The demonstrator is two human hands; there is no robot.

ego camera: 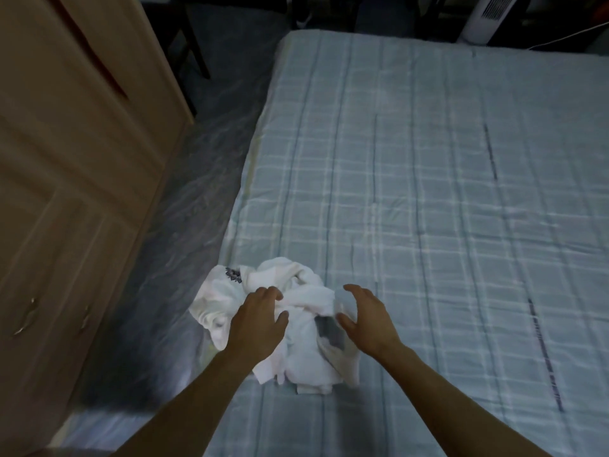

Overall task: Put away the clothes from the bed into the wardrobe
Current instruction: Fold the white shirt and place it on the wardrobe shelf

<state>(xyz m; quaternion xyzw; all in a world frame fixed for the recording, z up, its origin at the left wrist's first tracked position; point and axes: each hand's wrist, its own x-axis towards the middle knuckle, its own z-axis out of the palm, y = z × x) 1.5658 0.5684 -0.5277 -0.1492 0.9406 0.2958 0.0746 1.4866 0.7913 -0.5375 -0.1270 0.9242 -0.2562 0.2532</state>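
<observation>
A small heap of white clothes (pixel 304 344) lies crumpled on the bed (pixel 428 192), close to the bed's left edge and on the side nearest the wardrobe (pixel 82 159). A grey piece (pixel 329 333) shows in the middle of the heap, and a small dark print (pixel 233 274) sits on its far left fold.

Both arms reach in from below. The left hand (pixel 260 319) rests on top of the heap with its thumb spread wide and its fingertips pressing into the cloth; its grip is released, with no fold plainly caught in it. The right hand (pixel 362 319) is cupped at the right flank of the heap, fingers curved and apart, its grip also released and holding nothing; whether it touches the cloth I cannot tell.

The hands stand on either side most likely so that the loose pile can be scooped up as one bundle rather than piece by piece, since soft cloth sags and trails if taken from one side only. This looks like the gathering step, with the carrying not yet begun.

The wardrobe doors with their metal handles (pixel 24 316) appear closed in the part that shows, so a hand will likely be needed to open one
</observation>
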